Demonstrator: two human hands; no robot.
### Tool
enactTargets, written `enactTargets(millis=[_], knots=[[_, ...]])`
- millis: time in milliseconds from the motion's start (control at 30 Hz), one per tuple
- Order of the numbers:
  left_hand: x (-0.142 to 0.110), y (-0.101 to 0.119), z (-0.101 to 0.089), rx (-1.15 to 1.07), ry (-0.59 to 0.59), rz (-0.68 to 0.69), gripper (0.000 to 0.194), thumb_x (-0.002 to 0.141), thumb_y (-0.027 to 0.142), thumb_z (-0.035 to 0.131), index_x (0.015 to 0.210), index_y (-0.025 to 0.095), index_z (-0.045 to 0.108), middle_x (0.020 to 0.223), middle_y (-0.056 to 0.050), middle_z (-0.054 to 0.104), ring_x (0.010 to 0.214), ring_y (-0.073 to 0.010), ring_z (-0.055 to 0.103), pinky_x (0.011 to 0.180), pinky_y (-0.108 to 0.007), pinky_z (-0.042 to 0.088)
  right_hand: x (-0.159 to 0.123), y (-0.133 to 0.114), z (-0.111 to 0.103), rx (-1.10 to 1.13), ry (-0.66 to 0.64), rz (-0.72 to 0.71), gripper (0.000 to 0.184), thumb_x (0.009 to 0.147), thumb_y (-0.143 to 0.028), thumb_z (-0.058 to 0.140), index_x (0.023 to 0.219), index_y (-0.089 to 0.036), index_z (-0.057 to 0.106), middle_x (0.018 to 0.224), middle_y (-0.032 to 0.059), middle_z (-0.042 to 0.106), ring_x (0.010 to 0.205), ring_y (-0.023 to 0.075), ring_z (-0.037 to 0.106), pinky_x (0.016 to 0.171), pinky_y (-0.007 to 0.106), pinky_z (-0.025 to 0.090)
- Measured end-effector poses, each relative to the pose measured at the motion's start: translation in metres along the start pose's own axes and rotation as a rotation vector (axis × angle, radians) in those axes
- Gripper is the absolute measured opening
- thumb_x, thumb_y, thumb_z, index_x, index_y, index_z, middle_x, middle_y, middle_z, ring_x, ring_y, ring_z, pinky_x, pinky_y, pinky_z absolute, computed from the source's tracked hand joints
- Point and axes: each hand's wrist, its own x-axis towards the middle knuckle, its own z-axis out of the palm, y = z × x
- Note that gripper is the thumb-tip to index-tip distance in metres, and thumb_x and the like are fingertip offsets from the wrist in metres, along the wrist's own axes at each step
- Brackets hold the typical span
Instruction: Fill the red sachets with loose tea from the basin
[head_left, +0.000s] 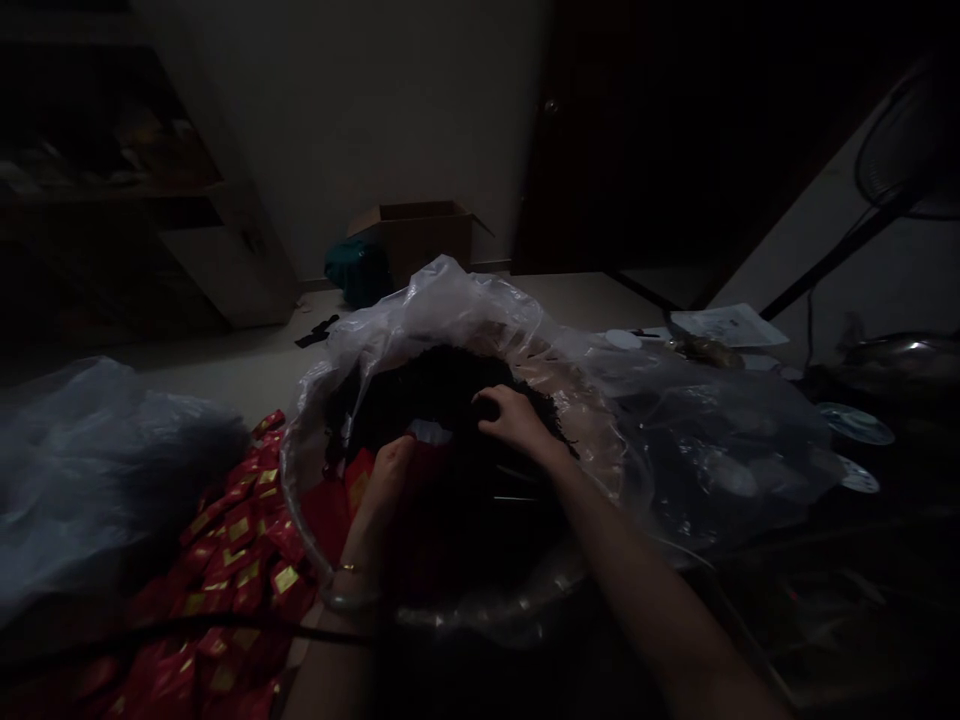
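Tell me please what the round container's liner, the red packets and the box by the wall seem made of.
Liner: thin, translucent plastic film, judging by its wrinkles and glints. Red packets: probably foil or glossy plastic; gold patches shine. Box: likely matt brown cardboard, with folded-out flaps.

packets (240, 530): red — gold patches | loose heap (420, 390): black | liner (457, 290): whitish | bag (358, 272): teal — carton (431, 242): brown

Two hands (393, 462) (516, 420) — one tub (592, 430) — red packets (238, 530) (past counting).
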Motion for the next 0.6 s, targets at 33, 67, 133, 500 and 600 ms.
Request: enactTargets(millis=[33,67,133,500,600], knots=[[-0.001,0.002,0.001,-0.011,0.002,-0.001,0.054,0.075,0.068,0.041,0.061,0.018,0.052,0.05,0.002,0.046,0.051,-0.0128,0.043,0.045,-0.024,0.033,0.0,-0.003,-0.004,0.098,0.076,-0.018,0.032,0.069,-0.011,0.06,0.099,-0.019,0.063,0.102,0.0044,0.062,0.096,0.0183,0.059,0.088,0.031,0.044],[-0.001,0.005,0.002,-0.025,0.002,-0.004,0.054,0.073,0.07,0.042,0.061,0.018,0.053,0.05,0.002,0.046,0.052,-0.0132,0.044,0.045,-0.024,0.033,-0.001,-0.008,-0.008,0.199,0.143,-0.037,0.03,0.069,-0.011,0.061,0.098,-0.019,0.063,0.101,0.0038,0.063,0.097,0.0181,0.059,0.09,0.031,0.044],[-0.002,0.011,0.004,-0.067,0.006,-0.02,0.057,0.067,0.073,0.047,0.061,0.017,0.054,0.05,0.002,0.048,0.053,-0.0138,0.045,0.045,-0.024,0.034,-0.005,-0.022,-0.014,0.366,0.228,-0.077,0.028,0.071,-0.016,0.062,0.098,-0.02,0.062,0.102,0.0031,0.064,0.098,0.0179,0.059,0.091,0.032,0.044],[-0.007,0.023,0.009,-0.322,0.014,-0.081,0.062,0.048,0.073,0.064,0.063,0.013,0.061,0.054,0.002,0.054,0.053,-0.0116,0.046,0.049,-0.023,0.036,-0.027,-0.065,-0.013,0.717,-0.018,-0.155,0.052,0.079,-0.03,0.062,0.129,-0.024,0.049,0.133,0.0082,0.05,0.11,0.02,0.058,0.088,0.033,0.049],[-0.006,0.019,0.009,-0.339,0.072,-0.053,0.057,0.049,0.07,0.067,0.058,0.014,0.06,0.052,0.002,0.054,0.053,-0.0123,0.047,0.049,-0.023,0.037,-0.028,-0.062,-0.015,0.685,-0.008,-0.182,0.042,0.089,-0.036,0.049,0.128,-0.022,0.051,0.119,0.0085,0.061,0.105,0.0202,0.061,0.092,0.036,0.047]])
